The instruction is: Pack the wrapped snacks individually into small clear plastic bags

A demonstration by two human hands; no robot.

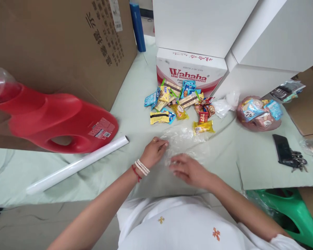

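We count one clear plastic bag (184,135), one red jug (59,121), one white tube (78,165) and one Wahaha box (190,71). The bag lies near the bench's (221,156) front edge, its left side pinched in our left hand's (155,151) fingers; our blurred right hand (189,170) has its fingers loosely parted beside it. Wrapped snacks (189,100) crowd its far side, before the box.

Head camera: worn high, looking forward and down
Table (133,104): seen from above, close by
Shirt (182,225): nearest, along lower edge
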